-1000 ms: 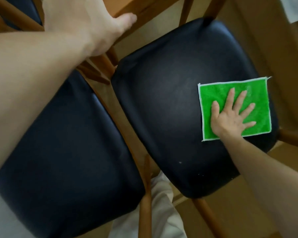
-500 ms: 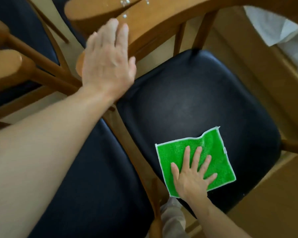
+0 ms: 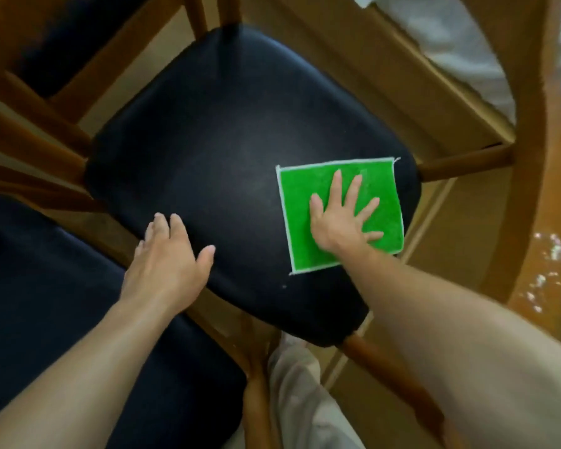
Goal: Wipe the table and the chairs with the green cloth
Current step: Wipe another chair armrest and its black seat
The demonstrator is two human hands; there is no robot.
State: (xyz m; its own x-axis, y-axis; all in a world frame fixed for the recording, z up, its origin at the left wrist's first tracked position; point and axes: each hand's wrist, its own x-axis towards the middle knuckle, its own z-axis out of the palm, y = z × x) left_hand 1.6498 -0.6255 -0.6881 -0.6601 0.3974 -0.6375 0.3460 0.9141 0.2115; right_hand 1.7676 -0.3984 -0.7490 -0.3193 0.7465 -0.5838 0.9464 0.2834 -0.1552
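Pressing the cloth [image 3: 340, 215] flat on the seat [image 3: 208, 163], your right hand [image 3: 340, 218] spreads its fingers [image 3: 336, 186]; your left hand [image 3: 166, 264] rests open beside it.

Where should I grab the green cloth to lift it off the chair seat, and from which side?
Probably the far left corner of the green cloth. It lies spread flat on the black chair seat, with the right hand pressing its middle and near edge, so that corner lies bare. Come from above on the left, where the open left hand is nearest, and pinch the white hem.
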